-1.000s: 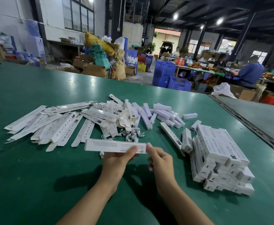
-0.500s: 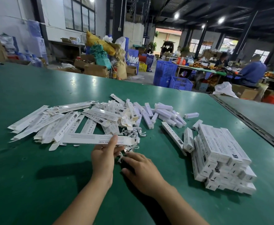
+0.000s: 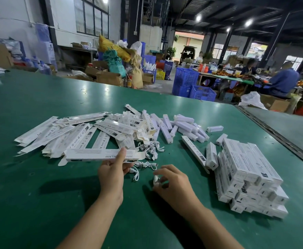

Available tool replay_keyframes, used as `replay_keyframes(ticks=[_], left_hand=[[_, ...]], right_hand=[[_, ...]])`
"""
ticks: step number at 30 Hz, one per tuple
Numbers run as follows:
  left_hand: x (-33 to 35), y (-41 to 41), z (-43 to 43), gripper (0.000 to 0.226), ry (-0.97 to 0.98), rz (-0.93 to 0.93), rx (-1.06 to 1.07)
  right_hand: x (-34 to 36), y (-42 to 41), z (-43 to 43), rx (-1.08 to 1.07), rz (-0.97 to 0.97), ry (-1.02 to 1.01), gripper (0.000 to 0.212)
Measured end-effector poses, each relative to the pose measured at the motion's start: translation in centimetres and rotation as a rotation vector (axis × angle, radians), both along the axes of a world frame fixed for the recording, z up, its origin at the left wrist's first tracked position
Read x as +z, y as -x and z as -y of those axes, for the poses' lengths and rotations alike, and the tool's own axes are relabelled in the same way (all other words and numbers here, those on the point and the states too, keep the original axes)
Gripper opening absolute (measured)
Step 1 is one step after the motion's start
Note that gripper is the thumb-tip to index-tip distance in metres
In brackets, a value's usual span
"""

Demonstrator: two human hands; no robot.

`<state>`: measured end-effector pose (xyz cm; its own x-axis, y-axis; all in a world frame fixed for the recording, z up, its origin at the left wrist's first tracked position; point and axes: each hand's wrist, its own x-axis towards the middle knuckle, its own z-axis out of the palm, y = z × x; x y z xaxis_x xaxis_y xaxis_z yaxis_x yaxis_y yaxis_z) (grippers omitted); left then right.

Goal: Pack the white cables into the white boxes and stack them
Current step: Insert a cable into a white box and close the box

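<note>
My left hand (image 3: pixel 112 174) holds a long white box (image 3: pixel 93 155) level above the green table, thumb on its front face, the box's end flaps open. My right hand (image 3: pixel 172 182) is down on the table to the right and pinches a small coiled white cable (image 3: pixel 155 180) between its fingertips. A loose heap of white cables (image 3: pixel 149 150) lies just beyond both hands. A stack of closed white boxes (image 3: pixel 249 175) stands at the right.
Flat unfolded white boxes (image 3: pixel 57 135) are spread at the left of the green table (image 3: pixel 30 194). Short white lamp sticks (image 3: pixel 186 125) lie in a pile further back. A seam with a second table surface (image 3: pixel 290 130) runs along the right. People sit at far tables.
My right hand let go of the box's right end, reached to the cable heap, and now pinches one cable nearer to me. My left hand shifted the box leftward.
</note>
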<state>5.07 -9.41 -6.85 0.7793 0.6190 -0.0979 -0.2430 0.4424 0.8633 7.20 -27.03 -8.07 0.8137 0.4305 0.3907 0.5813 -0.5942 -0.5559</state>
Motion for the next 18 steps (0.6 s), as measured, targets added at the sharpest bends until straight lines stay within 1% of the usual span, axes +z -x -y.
replay_keyframes(ticks=[3, 7, 10, 12, 15, 18], left_hand=[[0.1, 0.0, 0.1, 0.023, -0.007, -0.001, -0.011], [0.0, -0.1, 0.1, 0.024, -0.006, -0.014, -0.012], [-0.2, -0.1, 0.0, 0.027, -0.004, -0.021, -0.023], [-0.4, -0.2, -0.1, 0.028, -0.011, -0.028, -0.027], [-0.7, -0.3, -0.1, 0.03, -0.025, -0.038, -0.038], [-0.8, -0.5, 0.0, 0.032, -0.044, -0.047, -0.049]], right_hand=[[-0.1, -0.2, 0.7, 0.059, -0.072, 0.112, 0.039], [0.7, -0.3, 0.8, 0.087, -0.086, 0.299, 0.045], [0.8, 0.0, 0.7, 0.061, -0.075, 0.514, 0.045], [0.7, 0.1, 1.1, 0.026, -0.063, 0.615, 0.045], [0.6, 0.2, 1.3, 0.008, -0.021, 0.623, 0.044], [0.5, 0.2, 1.1, 0.028, 0.012, 0.501, 0.039]])
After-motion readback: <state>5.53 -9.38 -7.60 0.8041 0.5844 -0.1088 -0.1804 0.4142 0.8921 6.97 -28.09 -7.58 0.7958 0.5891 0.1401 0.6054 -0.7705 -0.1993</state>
